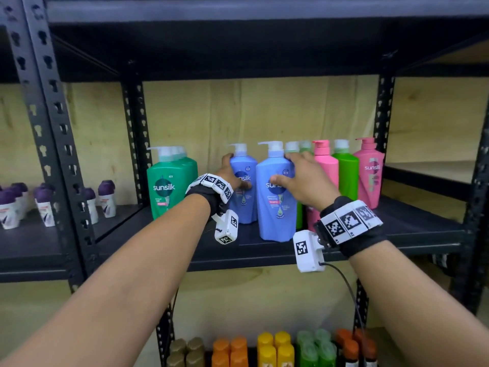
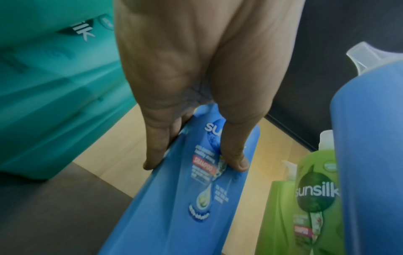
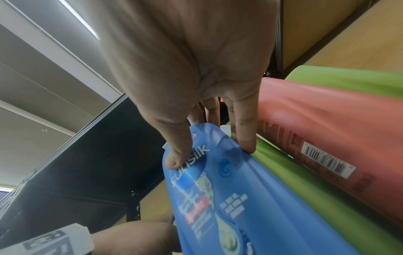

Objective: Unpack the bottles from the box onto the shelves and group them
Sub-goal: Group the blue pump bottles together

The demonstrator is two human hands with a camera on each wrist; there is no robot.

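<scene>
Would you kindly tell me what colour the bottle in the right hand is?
Blue, with a white pump top; the tall plastic shampoo bottle shows best in the head view.

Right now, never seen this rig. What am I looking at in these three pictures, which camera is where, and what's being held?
There is no robot here: a person works with bare hands and wears three cameras. The wide picture comes from the head and looks at a black metal shelf. The other two come from the wrists, each looking along its hand at the fingers.

The left hand grips the rear blue bottle; the left wrist view shows the thumb on its label. The right hand grips the front blue bottle near its top.

Also on the shelf stand teal bottles at the left and pink bottles and light green bottles at the right.
</scene>
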